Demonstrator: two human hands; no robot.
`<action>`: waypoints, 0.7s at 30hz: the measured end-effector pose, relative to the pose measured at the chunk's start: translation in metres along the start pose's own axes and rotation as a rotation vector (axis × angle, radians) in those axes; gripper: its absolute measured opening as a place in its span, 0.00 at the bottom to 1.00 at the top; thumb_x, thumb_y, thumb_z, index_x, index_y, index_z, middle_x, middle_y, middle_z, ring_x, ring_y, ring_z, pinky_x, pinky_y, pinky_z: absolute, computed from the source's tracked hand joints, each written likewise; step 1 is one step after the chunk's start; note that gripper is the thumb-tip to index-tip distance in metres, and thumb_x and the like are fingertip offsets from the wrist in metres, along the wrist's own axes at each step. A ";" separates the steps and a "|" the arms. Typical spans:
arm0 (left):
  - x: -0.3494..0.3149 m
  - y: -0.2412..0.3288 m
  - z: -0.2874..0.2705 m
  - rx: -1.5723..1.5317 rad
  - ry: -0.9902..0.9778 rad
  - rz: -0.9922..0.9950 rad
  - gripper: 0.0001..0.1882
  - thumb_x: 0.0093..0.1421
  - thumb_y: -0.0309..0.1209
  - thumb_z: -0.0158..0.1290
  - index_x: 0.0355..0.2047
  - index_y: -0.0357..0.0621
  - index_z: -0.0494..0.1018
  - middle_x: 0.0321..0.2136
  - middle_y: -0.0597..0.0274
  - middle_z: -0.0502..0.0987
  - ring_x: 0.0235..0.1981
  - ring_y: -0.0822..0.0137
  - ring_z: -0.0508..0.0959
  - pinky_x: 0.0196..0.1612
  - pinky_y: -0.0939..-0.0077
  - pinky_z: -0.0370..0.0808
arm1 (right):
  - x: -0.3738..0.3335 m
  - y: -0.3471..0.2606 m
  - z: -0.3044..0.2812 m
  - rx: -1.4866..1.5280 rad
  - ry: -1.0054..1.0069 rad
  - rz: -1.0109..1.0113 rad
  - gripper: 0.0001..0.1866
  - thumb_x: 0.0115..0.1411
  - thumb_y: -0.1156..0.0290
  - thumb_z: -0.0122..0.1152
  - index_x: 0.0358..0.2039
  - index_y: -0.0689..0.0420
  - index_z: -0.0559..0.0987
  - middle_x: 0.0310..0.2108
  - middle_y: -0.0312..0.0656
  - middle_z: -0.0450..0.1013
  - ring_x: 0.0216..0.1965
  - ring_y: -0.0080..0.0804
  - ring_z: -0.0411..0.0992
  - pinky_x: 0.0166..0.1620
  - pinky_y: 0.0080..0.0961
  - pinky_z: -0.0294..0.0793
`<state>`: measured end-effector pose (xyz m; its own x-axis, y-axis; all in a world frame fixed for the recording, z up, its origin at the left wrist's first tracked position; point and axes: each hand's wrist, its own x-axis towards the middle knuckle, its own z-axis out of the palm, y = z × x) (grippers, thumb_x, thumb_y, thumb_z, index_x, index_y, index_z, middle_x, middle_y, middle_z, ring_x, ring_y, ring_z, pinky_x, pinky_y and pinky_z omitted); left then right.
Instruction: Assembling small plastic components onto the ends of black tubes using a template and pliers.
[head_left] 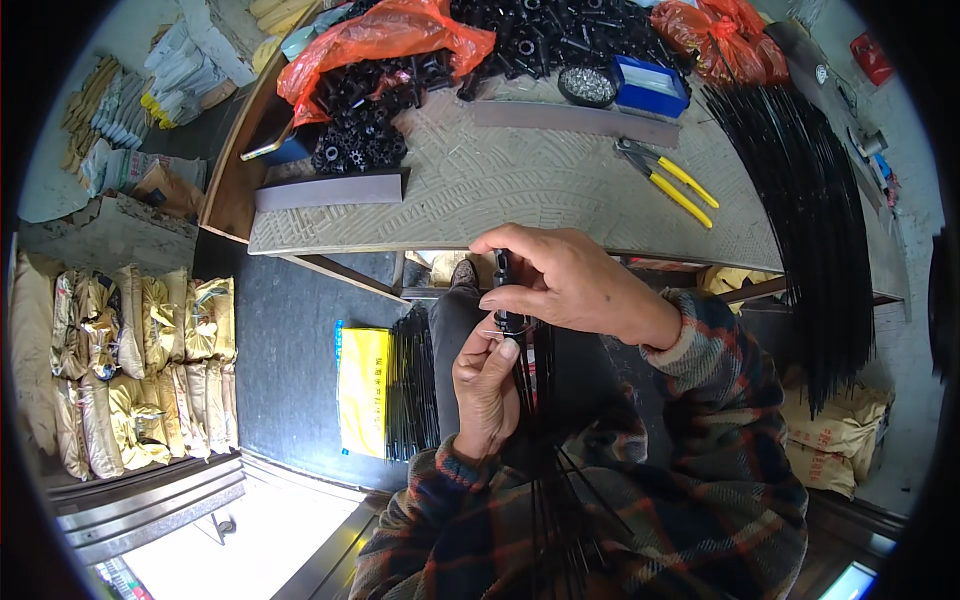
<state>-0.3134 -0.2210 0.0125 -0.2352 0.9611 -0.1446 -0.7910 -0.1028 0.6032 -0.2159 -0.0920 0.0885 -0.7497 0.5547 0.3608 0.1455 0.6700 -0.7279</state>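
A black part (pixel 511 322) is being held near the table (pixel 540 205), the right hand (pixel 575 280) pinching its far end, the left hand (pixel 483 390) grasping its near end; a yellow packet (pixel 362 395) beside black rods (pixel 412 385) is bearing printed characters

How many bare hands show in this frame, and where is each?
2. The right hand grips the upper part of a black piece near the picture's middle; the left hand is just below, at the piece's lower end. Some fingers are partly hidden.
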 end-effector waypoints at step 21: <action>-0.003 -0.001 0.000 0.014 0.060 0.045 0.18 0.55 0.21 0.52 0.47 0.33 0.68 0.37 0.63 0.75 0.38 0.78 0.72 0.47 0.82 0.66 | 0.002 -0.004 0.010 0.033 0.036 0.036 0.20 0.48 0.68 0.67 0.39 0.58 0.71 0.17 0.39 0.65 0.18 0.26 0.64 0.22 0.24 0.63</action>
<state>-0.3117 -0.2233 0.0126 -0.3037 0.9386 -0.1637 -0.7708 -0.1411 0.6212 -0.2241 -0.0987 0.0863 -0.7208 0.5957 0.3544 0.1500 0.6331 -0.7594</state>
